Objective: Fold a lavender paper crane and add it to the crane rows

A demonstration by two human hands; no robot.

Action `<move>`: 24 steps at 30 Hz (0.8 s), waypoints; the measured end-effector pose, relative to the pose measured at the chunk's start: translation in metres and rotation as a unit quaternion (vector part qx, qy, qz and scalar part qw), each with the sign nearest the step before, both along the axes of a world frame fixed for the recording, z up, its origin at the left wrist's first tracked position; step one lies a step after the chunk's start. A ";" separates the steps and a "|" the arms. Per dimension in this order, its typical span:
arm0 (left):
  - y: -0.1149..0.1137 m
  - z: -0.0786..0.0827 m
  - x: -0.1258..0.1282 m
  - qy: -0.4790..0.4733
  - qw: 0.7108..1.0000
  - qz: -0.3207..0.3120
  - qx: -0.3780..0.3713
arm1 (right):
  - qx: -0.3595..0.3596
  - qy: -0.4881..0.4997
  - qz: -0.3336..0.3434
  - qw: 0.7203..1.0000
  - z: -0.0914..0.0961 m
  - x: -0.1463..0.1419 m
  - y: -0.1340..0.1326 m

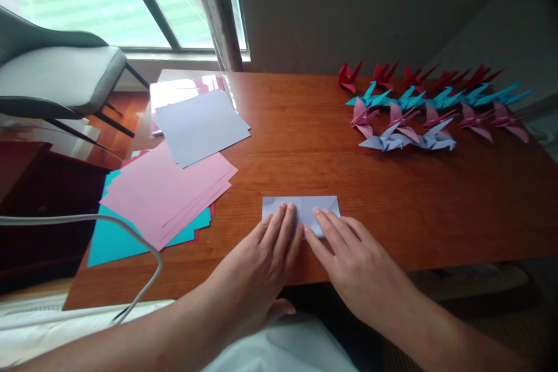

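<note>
A pale lavender sheet of origami paper (300, 203), folded into a flat rectangle, lies on the wooden table near its front edge. My left hand (265, 256) rests on its left part with fingers stretched out flat. On the right part, the fingertips of my right hand (349, 250) press down, also stretched out. Both hands cover the lower portion of the paper, so its near edge is mostly hidden. Farther back at the right stand rows of folded paper cranes: red (349, 77), turquoise (370, 97), pink (364, 119) and two lavender ones (387, 139).
Left on the table (279, 128) are loose lavender sheets (200, 128), pink sheets (170, 192) and turquoise sheets (115, 238). A clear plastic packet (174, 93) lies behind them. A white cable (148, 244) crosses the front left corner. A chair (65, 75) stands by the window.
</note>
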State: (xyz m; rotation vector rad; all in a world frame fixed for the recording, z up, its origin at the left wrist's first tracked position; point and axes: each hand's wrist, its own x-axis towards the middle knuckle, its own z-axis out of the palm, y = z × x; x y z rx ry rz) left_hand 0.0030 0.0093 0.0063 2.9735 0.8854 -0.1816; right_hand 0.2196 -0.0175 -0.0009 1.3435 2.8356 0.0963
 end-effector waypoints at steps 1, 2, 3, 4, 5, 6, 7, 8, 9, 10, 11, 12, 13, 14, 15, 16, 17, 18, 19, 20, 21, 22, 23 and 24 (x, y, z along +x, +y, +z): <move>0.002 0.002 -0.001 0.008 1.000 -0.010 0.002 | 0.002 -0.003 0.010 1.000 0.001 0.002 0.001; 0.003 0.004 -0.003 0.017 1.000 -0.022 0.005 | 0.004 -0.007 0.019 1.000 0.001 0.003 0.001; 0.005 0.006 -0.004 0.026 0.999 -0.032 0.009 | 0.007 -0.010 0.029 1.000 0.002 0.004 0.002; 0.007 0.007 -0.004 0.038 0.998 -0.043 0.012 | 0.009 -0.014 0.038 0.999 0.002 0.006 0.003; 0.008 0.009 -0.005 0.048 0.997 -0.052 0.016 | 0.009 -0.018 0.047 0.999 0.003 0.007 0.004; 0.009 0.010 -0.005 0.058 0.996 -0.059 0.020 | 0.009 -0.021 0.055 0.998 0.003 0.008 0.005; 0.010 0.010 -0.005 0.067 0.995 -0.065 0.025 | 0.009 -0.024 0.062 0.998 0.004 0.010 0.006; 0.011 0.010 -0.004 0.077 0.994 -0.070 0.029 | 0.008 -0.025 0.069 0.997 0.004 0.011 0.007; 0.011 0.009 -0.004 0.087 0.993 -0.071 0.033 | 0.007 -0.026 0.075 0.997 0.004 0.013 0.008; 0.011 0.009 -0.003 0.098 0.992 -0.072 0.037 | 0.006 -0.028 0.080 0.996 0.005 0.015 0.009; 0.011 0.008 -0.003 0.107 0.991 -0.073 0.039 | 0.006 -0.030 0.083 0.996 0.005 0.017 0.009; 0.011 0.007 -0.003 0.115 0.990 -0.074 0.040 | 0.005 -0.032 0.084 0.996 0.005 0.019 0.009; 0.011 0.007 -0.003 0.119 0.989 -0.075 0.039 | 0.006 -0.034 0.083 0.996 0.006 0.022 0.008; 0.011 0.006 -0.003 0.120 0.989 -0.077 0.037 | 0.008 -0.035 0.080 0.996 0.006 0.025 0.007; 0.010 0.006 -0.003 0.120 0.989 -0.078 0.036 | 0.011 -0.036 0.075 0.996 0.006 0.028 0.004; 0.010 0.006 -0.003 0.119 0.989 -0.078 0.035 | 0.016 -0.039 0.070 0.997 0.007 0.031 0.001; 0.010 0.006 -0.003 0.118 0.989 -0.077 0.034 | 0.021 -0.042 0.064 0.997 0.007 0.035 -0.003; 0.010 0.005 -0.004 0.116 0.990 -0.076 0.035 | 0.027 -0.049 0.057 0.997 0.007 0.039 -0.008; 0.010 0.005 -0.004 0.113 0.990 -0.075 0.035 | 0.032 -0.055 0.050 0.997 0.008 0.043 -0.012; 0.010 0.004 -0.004 0.109 0.991 -0.074 0.036 | 0.036 -0.060 0.042 0.997 0.009 0.046 -0.016; 0.010 0.004 -0.004 0.105 0.991 -0.073 0.036 | 0.038 -0.062 0.035 0.997 0.009 0.050 -0.020; 0.009 0.003 -0.004 0.101 0.992 -0.072 0.037 | 0.039 -0.062 0.027 0.997 0.010 0.052 -0.023; 0.009 0.002 -0.004 0.098 0.992 -0.070 0.038 | 0.040 -0.062 0.019 0.997 0.011 0.054 -0.025; 0.009 0.002 -0.004 0.096 0.992 -0.069 0.038 | 0.042 -0.064 0.008 0.997 0.013 0.055 -0.026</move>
